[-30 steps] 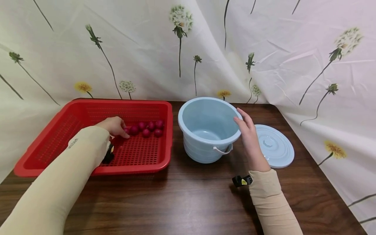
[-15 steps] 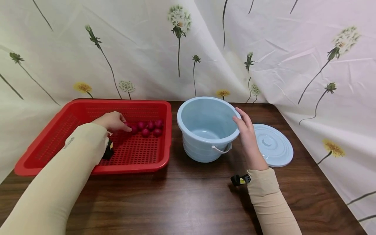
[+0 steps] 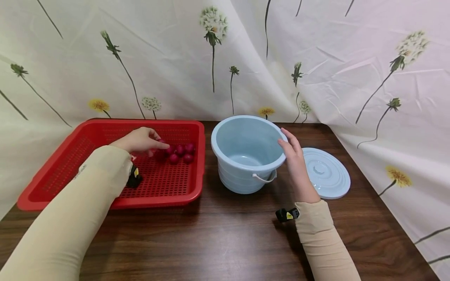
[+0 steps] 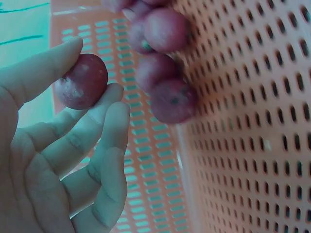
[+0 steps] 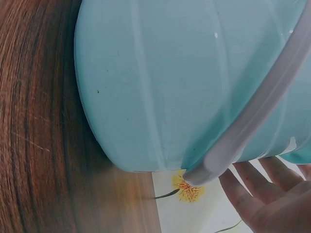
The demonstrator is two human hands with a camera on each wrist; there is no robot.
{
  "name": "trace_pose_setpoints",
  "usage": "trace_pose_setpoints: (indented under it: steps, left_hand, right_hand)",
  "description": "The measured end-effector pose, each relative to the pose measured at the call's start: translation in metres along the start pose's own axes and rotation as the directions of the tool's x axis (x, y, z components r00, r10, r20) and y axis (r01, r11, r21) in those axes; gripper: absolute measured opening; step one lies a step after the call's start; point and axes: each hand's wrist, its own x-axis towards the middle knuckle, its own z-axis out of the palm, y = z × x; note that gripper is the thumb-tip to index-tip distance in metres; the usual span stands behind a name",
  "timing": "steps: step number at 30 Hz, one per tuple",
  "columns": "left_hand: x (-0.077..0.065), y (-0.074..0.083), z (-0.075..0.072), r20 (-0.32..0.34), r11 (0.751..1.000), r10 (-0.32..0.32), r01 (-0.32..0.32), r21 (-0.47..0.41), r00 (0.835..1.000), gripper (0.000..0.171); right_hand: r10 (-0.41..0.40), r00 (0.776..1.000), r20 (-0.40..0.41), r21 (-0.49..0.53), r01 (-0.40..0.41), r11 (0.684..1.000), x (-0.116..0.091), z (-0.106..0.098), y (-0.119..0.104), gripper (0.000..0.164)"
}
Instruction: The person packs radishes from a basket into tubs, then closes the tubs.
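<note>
A small round dark-red plum (image 4: 82,81) is pinched between the thumb and fingertips of my left hand (image 3: 142,139), low over the red basket. The left wrist view shows the other fingers loosely bent below it. Several more plums (image 3: 180,150) lie together at the basket's right end, close to my fingertips. My right hand (image 3: 297,168) holds the light-blue bucket (image 3: 242,177) at its right rim. The thumb is at the rim, while the fingers (image 5: 260,182) lie along the outer wall. The bucket stands upright; its visible floor is bare.
The red perforated basket (image 3: 154,201) sits on the dark wooden table (image 3: 225,238), left of the bucket. A light-blue lid (image 3: 328,173) lies flat at the right. The bucket's pale handle (image 3: 263,179) hangs down in front. A flowered cloth (image 3: 168,58) hangs behind.
My left hand has moved right and up from the basket floor, a plum in its fingers. My right hand stays at the bucket's rim.
</note>
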Motion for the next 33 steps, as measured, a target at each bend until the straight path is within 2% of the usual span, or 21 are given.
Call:
trace_pose_setpoints:
  steps: [5,11,20,27,33]
  left_hand:
    - [-0.001,0.011,0.001,-0.013,0.999,0.029,-0.029,-0.015,0.999,0.062]
    - [-0.004,0.024,0.001,-0.028,0.996,0.043,-0.045,-0.072,0.999,0.061]
    - [-0.007,0.043,0.001,-0.088,0.989,0.079,-0.089,-0.121,0.993,0.061]
    - [-0.011,0.061,0.002,-0.094,0.978,0.081,-0.097,-0.184,0.992,0.056]
    - [-0.013,0.078,0.004,-0.099,0.972,0.101,-0.12,-0.204,0.99,0.055]
  right_hand:
    - [-0.006,1.0,0.002,0.006,0.006,1.0,0.0,-0.001,0.001,0.053]
    - [-0.002,1.0,-0.001,-0.004,0.002,1.0,-0.001,0.0,0.001,0.055]
    - [0.002,1.0,-0.004,0.001,-0.002,1.0,-0.001,0.001,-0.001,0.054]
    - [0.007,1.0,-0.004,0.005,-0.007,1.0,-0.001,0.001,-0.001,0.054]
    - [0.001,1.0,-0.009,0.008,-0.001,1.0,-0.002,0.001,-0.001,0.055]
